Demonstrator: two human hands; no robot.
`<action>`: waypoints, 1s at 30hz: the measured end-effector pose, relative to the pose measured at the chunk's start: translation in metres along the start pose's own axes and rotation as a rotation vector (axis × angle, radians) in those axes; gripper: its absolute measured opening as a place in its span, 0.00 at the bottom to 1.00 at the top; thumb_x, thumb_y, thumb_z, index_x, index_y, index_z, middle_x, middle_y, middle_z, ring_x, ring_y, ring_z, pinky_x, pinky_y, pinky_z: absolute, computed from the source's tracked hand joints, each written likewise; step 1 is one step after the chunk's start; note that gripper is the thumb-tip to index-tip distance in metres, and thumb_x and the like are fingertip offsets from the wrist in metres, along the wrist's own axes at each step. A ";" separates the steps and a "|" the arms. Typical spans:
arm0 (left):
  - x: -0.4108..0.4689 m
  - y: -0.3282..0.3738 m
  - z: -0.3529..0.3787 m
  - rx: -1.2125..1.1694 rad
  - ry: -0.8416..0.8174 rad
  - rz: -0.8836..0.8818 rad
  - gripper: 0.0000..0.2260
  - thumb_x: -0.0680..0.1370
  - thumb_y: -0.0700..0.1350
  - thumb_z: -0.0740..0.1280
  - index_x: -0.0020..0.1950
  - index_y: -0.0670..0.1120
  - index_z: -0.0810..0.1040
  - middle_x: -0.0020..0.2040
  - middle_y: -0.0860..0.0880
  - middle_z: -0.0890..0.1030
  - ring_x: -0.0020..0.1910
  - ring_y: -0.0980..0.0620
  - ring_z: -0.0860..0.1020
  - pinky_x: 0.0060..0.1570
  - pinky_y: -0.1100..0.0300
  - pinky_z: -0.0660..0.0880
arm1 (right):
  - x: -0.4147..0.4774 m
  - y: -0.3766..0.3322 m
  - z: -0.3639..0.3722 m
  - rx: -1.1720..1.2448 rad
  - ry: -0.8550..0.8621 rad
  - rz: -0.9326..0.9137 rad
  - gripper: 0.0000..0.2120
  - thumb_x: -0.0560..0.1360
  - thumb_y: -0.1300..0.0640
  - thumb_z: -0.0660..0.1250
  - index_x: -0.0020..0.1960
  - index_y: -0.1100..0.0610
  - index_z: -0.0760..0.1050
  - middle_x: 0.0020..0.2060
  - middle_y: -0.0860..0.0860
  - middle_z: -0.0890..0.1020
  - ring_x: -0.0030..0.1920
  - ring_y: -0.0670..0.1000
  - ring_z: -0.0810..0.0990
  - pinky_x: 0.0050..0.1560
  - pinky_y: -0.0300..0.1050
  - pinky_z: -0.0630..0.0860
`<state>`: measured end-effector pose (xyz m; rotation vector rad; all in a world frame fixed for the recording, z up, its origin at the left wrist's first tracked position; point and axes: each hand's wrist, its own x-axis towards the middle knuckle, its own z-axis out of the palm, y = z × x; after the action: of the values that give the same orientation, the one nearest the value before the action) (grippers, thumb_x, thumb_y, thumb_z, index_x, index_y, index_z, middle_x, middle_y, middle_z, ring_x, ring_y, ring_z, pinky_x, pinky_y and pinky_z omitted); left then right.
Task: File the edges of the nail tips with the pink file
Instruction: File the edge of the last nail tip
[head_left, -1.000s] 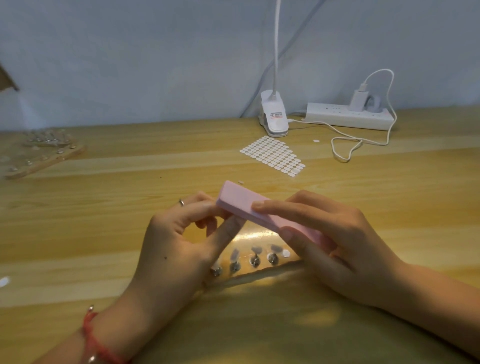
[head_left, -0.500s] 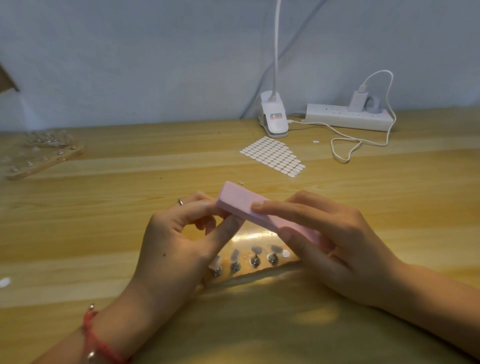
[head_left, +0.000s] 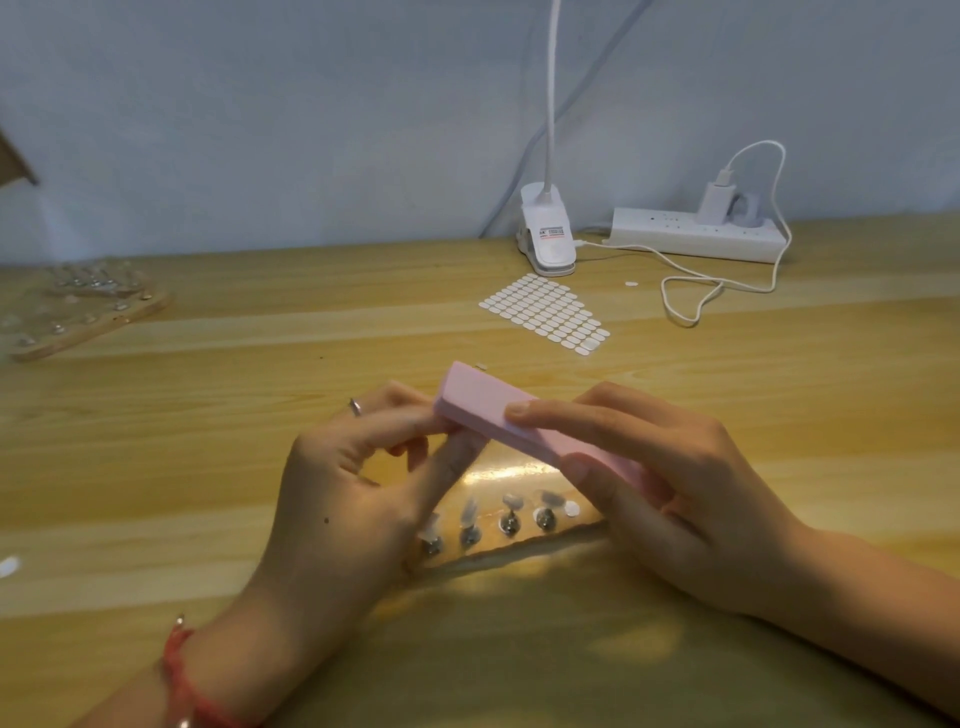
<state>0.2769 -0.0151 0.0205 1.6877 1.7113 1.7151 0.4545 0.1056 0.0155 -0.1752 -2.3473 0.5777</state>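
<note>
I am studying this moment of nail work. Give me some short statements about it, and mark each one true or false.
1. The right hand holds the pink file. True.
2. The pink file lies flat on the wooden board. False: it is held in the air above that board.
3. A charger is plugged into the power strip. True.
4. The sheet of white stickers lies under the left hand. False: it lies beyond both hands, near the clip lamp.
5. The left hand wears a ring. True.

Table (head_left: 156, 467): pale wood.
Board (head_left: 519, 480): directly beneath the grip, carrying nail tips (head_left: 511, 501).
Sticker sheet (head_left: 545, 314): just beyond the grip.
Lamp clip (head_left: 548, 244), power strip (head_left: 696, 236): farther beyond, rightward.
Second board (head_left: 98, 330): far left.
</note>
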 end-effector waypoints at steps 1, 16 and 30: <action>-0.001 0.003 0.003 0.005 -0.011 0.016 0.08 0.69 0.51 0.75 0.47 0.54 0.84 0.41 0.52 0.82 0.38 0.50 0.77 0.36 0.63 0.74 | 0.000 0.000 -0.001 0.009 0.010 -0.003 0.16 0.81 0.55 0.59 0.68 0.50 0.73 0.48 0.47 0.79 0.43 0.44 0.76 0.41 0.34 0.69; 0.000 0.009 0.004 0.127 0.050 0.124 0.07 0.71 0.52 0.73 0.48 0.56 0.82 0.44 0.56 0.82 0.40 0.52 0.79 0.42 0.49 0.75 | 0.004 0.001 0.000 0.108 0.047 0.027 0.16 0.79 0.59 0.61 0.67 0.57 0.74 0.44 0.51 0.80 0.44 0.45 0.77 0.45 0.35 0.69; 0.003 0.007 -0.007 0.039 0.055 -0.048 0.07 0.70 0.51 0.70 0.47 0.55 0.82 0.44 0.59 0.83 0.45 0.59 0.79 0.44 0.73 0.72 | 0.004 0.006 -0.001 0.314 0.225 0.218 0.16 0.79 0.56 0.63 0.65 0.45 0.75 0.42 0.39 0.81 0.37 0.43 0.77 0.40 0.30 0.68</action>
<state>0.2740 -0.0187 0.0301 1.6158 1.8058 1.7331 0.4516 0.1127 0.0158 -0.3349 -2.0042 0.9708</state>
